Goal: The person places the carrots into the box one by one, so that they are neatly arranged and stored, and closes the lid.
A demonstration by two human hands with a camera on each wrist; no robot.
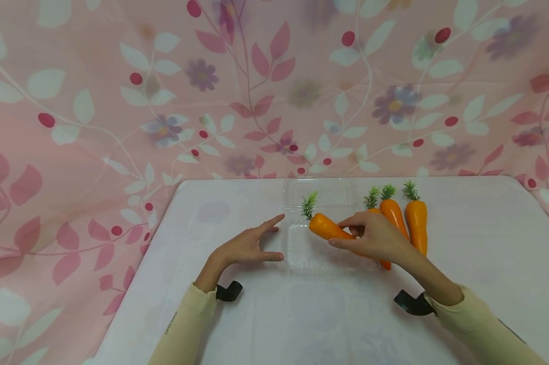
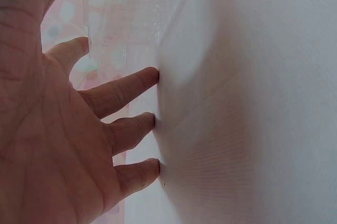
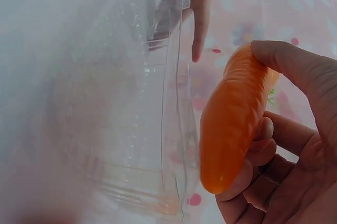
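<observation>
My right hand (image 1: 378,237) pinches an orange toy carrot (image 1: 323,226) between thumb and fingers, above the clear plastic clamshell box (image 1: 296,251). The carrot's green top points toward the far left; in the right wrist view its blunt orange end (image 3: 216,174) is close to the camera, beside the box wall. At the box's left side my left hand (image 1: 247,247) is spread, thumb and index finger extended toward the rim. The left wrist view shows several fingertips (image 2: 152,74) resting on the white tabletop, with the clear box (image 2: 129,8) just beyond. The left hand holds nothing.
Three more carrots lie right of the box: one at the far right (image 1: 417,223), one beside it (image 1: 393,213), and one mostly hidden behind my right hand, its green top (image 1: 371,196) showing. The box's lid (image 1: 320,192) lies open toward the back, near a floral pink curtain (image 1: 265,91).
</observation>
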